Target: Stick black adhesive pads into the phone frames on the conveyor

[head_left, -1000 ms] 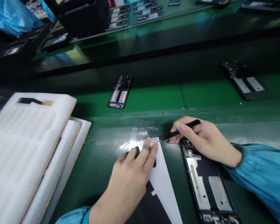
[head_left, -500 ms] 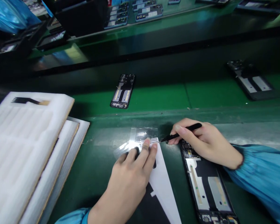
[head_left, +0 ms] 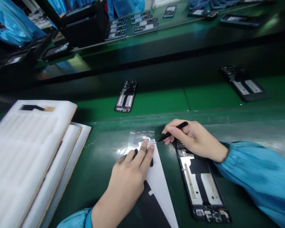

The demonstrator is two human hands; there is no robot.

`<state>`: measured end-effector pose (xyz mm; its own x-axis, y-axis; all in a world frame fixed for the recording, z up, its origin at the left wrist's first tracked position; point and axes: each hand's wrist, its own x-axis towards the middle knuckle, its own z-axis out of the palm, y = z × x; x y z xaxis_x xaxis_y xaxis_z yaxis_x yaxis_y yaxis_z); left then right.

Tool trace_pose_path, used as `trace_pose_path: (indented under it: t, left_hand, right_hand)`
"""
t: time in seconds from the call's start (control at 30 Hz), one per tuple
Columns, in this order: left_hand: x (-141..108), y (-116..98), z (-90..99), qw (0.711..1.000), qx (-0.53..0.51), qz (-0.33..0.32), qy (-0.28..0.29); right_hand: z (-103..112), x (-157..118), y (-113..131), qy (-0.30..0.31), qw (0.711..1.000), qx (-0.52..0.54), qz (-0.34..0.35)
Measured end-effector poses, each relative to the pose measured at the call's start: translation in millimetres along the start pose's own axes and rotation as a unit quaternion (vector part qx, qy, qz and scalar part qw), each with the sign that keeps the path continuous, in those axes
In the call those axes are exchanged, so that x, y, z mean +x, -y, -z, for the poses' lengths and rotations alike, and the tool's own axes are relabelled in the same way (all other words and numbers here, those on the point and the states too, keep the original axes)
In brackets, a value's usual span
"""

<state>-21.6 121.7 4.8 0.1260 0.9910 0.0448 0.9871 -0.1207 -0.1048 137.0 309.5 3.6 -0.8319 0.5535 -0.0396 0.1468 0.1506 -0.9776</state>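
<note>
My left hand point(head_left: 127, 180) lies palm down, its fingertips pressing a sheet of small stickers point(head_left: 152, 141) onto a white backing paper point(head_left: 160, 180). A clear film with a dot grid point(head_left: 140, 136) sticks out beyond the fingers. Part of a black object point(head_left: 151, 162) shows under that hand; what it is I cannot tell. In my right hand point(head_left: 196, 136) are black tweezers point(head_left: 166, 136), pinched like a pen, with the tip at the sticker sheet's right edge. Below the right wrist lies an opened phone point(head_left: 200, 186), its inner parts facing up.
At left, white foam trays point(head_left: 26, 152) are stacked, with a black brush-shaped strip point(head_left: 33, 107) on top. Two more opened phones point(head_left: 125, 96) point(head_left: 244, 84) rest on the green strip behind. Further phones point(head_left: 146, 25) stand on the raised shelf, and a blue sleeve point(head_left: 16, 23) shows at upper left.
The whole view has shifted slightly, so the phones and both hands appear further left. My left hand still presses the sheet, and the tweezers' tip stays at its edge.
</note>
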Motion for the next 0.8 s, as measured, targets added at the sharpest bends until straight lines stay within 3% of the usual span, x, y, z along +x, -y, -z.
trace_pose_path:
  t: [0.5, 0.8]
  left_hand:
    - [-1, -9, 3.6, 0.998, 0.045, 0.041, 0.006]
    - [-3, -7, 0.6, 0.998, 0.032, 0.038, -0.032]
  right_hand:
    - [0, 2, -5, -0.042, 0.996, 0.075, -0.015]
    - [24, -28, -13, -0.115, 0.992, 0.057, -0.012]
